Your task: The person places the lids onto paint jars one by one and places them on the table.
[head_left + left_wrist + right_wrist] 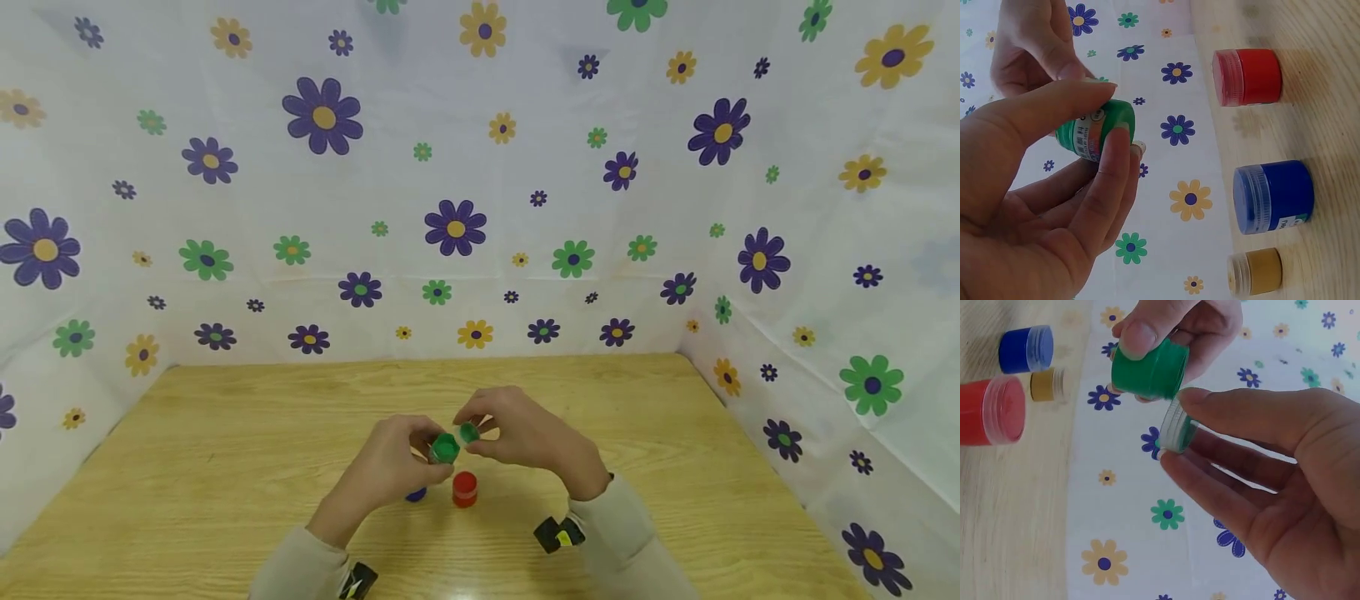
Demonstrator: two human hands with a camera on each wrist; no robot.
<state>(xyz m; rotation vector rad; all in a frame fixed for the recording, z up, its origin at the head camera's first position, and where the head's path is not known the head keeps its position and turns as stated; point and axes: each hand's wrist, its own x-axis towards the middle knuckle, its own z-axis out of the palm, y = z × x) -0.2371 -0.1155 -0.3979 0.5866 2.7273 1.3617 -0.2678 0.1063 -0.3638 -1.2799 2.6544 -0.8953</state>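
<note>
In the head view my left hand grips a small green paint jar, tilted so its uncovered mouth with green paint shows. My right hand pinches the jar's clear lid, smeared green inside, between thumb and fingertips. Jar and lid are held close together above the table. The right wrist view shows the lid right by the rim of the green jar. A printed label wraps the jar in the left wrist view.
A red paint jar with its lid on stands on the wooden table below the hands. Beside it are a blue jar and a smaller yellow-brown jar, both lidded. A flowered white cloth encloses the table's back and sides.
</note>
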